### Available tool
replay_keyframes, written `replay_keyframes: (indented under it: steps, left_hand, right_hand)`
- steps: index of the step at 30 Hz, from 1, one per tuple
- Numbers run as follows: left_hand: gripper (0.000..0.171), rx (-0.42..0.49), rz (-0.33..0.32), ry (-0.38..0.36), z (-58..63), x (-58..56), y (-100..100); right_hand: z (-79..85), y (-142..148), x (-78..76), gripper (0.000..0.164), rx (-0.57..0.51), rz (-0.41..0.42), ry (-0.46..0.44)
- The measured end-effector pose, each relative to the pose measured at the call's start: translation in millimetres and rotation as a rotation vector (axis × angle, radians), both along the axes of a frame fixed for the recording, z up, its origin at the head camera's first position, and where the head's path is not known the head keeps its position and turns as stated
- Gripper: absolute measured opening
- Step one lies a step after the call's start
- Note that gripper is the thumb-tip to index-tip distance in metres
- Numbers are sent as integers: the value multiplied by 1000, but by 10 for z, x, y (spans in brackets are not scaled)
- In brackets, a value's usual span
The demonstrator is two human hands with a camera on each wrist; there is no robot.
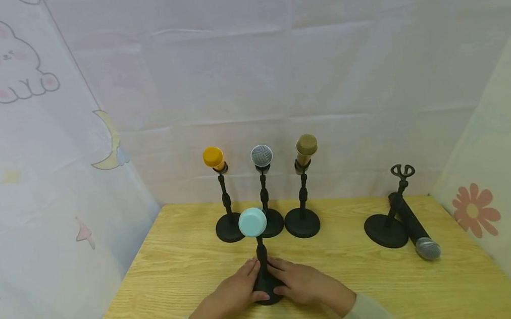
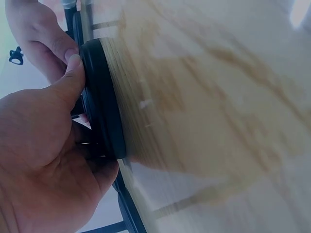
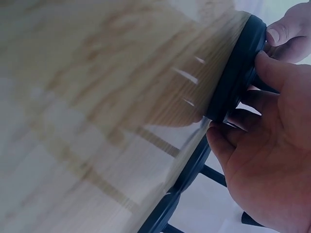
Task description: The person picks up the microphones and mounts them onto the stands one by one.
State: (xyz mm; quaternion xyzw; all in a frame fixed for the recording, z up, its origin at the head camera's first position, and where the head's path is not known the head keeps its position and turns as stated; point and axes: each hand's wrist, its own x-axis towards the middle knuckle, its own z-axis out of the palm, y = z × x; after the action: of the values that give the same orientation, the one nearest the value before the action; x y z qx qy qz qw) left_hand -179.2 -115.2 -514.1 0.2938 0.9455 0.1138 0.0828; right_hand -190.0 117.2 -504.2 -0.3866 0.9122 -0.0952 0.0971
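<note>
A black desk microphone stand stands upright near the front middle of the table, topped by a microphone with a light blue head. My left hand grips the stand's round base from the left. From the right, my right hand holds the same base, with both thumbs at its near edge. In the left wrist view the base sits flat on the table between thumb and fingers. The right wrist view shows the fingers curving along the base's side.
Behind stand three more stands in a row, with a yellow microphone, a silver one and a gold one. At the right are a stand with a bare clip and a black microphone lying beside it. Printed cloth hangs behind the table.
</note>
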Motion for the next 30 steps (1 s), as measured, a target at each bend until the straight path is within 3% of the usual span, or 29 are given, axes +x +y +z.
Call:
replay_keyframes:
  steps: [12,18,30]
  left_hand:
    - [88,25,28,-88,8,-48,-176]
    - [90,26,32,-108,-40,-80,-269]
    - [91,73,63,-152,-2,-133,-388]
  right_hand:
    - [-10,-175,-78,61,20,3,-19]
    - [-26,-268,-96,61,26,15,-20]
    - [-3,-405,-162,62,46,27,5]
